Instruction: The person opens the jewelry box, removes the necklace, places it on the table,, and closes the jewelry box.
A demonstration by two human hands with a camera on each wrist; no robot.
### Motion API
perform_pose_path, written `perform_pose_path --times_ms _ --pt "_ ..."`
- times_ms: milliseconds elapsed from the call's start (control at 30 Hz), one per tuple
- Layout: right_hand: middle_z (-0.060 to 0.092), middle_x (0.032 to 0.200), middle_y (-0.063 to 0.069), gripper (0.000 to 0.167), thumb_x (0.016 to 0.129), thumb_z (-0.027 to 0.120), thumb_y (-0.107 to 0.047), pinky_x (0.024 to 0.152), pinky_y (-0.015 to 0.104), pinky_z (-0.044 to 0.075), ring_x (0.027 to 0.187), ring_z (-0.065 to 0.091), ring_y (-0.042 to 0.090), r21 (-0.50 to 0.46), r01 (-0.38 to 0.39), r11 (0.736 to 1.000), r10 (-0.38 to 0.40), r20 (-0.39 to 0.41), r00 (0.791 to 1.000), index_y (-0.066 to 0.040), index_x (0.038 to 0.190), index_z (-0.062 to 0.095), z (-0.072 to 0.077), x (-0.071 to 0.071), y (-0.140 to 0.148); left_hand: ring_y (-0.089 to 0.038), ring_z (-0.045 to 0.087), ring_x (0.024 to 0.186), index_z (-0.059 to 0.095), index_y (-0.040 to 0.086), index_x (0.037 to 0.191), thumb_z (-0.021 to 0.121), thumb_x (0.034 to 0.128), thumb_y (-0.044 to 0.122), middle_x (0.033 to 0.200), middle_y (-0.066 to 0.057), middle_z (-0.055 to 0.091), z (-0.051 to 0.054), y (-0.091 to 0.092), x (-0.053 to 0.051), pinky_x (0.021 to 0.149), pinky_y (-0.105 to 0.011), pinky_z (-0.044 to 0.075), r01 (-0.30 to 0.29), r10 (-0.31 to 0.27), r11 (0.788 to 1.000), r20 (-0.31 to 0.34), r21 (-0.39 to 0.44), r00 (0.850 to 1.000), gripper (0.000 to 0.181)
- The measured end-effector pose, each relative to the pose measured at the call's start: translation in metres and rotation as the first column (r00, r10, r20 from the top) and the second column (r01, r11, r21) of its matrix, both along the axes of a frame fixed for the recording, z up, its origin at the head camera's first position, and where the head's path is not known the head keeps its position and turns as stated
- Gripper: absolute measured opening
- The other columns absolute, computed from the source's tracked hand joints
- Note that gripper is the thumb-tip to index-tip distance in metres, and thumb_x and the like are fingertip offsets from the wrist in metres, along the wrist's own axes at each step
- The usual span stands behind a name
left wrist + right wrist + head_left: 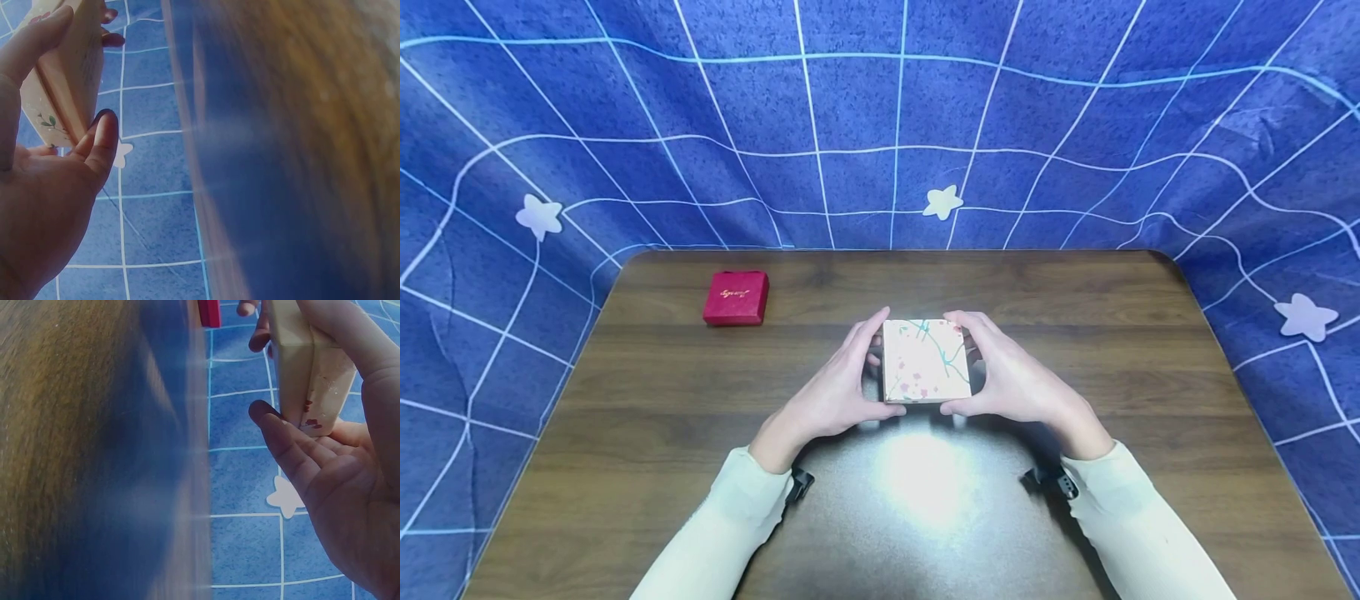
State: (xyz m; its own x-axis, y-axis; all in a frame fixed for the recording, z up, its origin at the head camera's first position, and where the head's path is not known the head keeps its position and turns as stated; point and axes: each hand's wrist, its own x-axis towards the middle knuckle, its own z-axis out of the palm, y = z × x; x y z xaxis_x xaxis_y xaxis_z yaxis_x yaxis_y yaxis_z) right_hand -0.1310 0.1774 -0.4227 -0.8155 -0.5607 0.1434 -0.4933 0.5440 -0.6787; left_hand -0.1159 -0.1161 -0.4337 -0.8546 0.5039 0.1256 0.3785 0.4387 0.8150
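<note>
A cream square box (927,362) with pink blossoms and teal branches is held between both hands near the middle of the table. The left hand (842,387) grips its left side, thumb at the near corner and fingers at the far one. On the opposite side the right hand (1015,375) grips it the same way. In the left wrist view, the left hand (50,200) has fingertips under the box (75,75). The right wrist view shows the right hand (350,487) with fingers along the lower edge of the box (312,375), where a seam runs along its side.
A red box (736,298) with gold lettering lies at the back left of the wooden table (647,392). Behind and beside the table hangs blue cloth (857,108) with white grid lines and star shapes. A bright glare lies on the table nearer the person.
</note>
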Motion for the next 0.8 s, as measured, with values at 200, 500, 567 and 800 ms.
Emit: perform_pose_path --times_ms 200,500,567,800 --pt "0.046 0.153 0.007 0.118 0.068 0.102 -0.040 0.111 0.048 0.045 0.127 0.055 0.020 -0.001 0.005 1.000 -0.005 -0.007 1.000 -0.016 0.161 0.034 -0.0002 0.0014 -0.0006 -0.020 0.062 0.114 0.011 0.025 0.171 0.102 0.0710 0.018 0.149 -0.003 0.043 -0.0005 -0.0005 0.0002 0.105 -0.047 0.052 -0.005 0.005 1.000 0.011 -0.015 1.000 0.135" --pt "0.047 0.151 0.007 0.118 0.067 0.102 -0.039 0.111 0.047 0.046 0.126 0.055 0.020 0.001 0.009 1.000 -0.009 -0.012 1.000 -0.014 0.161 0.034 -0.0012 0.0018 -0.0011 -0.020 0.062 0.113 0.009 0.027 0.171 0.102 0.0707 0.018 0.153 -0.004 0.039 -0.0014 -0.0009 0.0001 0.105 -0.047 0.052 0.013 -0.013 1.000 -0.016 0.004 1.000 0.137" --pt "0.047 0.151 0.007 0.118 0.067 0.102 -0.039 0.111 0.047 0.046 0.127 0.055 0.020 0.003 0.010 1.000 -0.010 -0.016 1.000 -0.013 0.160 0.035 -0.0006 0.0016 -0.0011 -0.021 0.062 0.113 0.009 0.027 0.171 0.102 0.0708 0.018 0.155 -0.004 0.038 -0.0016 -0.0009 0.0002 0.105 -0.047 0.052 0.017 -0.016 1.000 -0.026 0.013 1.000 0.137" --pt "0.046 0.154 0.007 0.118 0.067 0.102 -0.041 0.113 0.047 0.044 0.129 0.054 0.020 0.008 0.007 1.000 -0.007 -0.011 1.000 -0.012 0.160 0.035 0.0009 0.0012 -0.0013 -0.021 0.062 0.114 0.010 0.027 0.171 0.102 0.0708 0.016 0.155 -0.004 0.038 -0.0022 -0.0011 0.0000 0.105 -0.047 0.052 0.014 -0.013 1.000 -0.036 0.018 0.999 0.136"
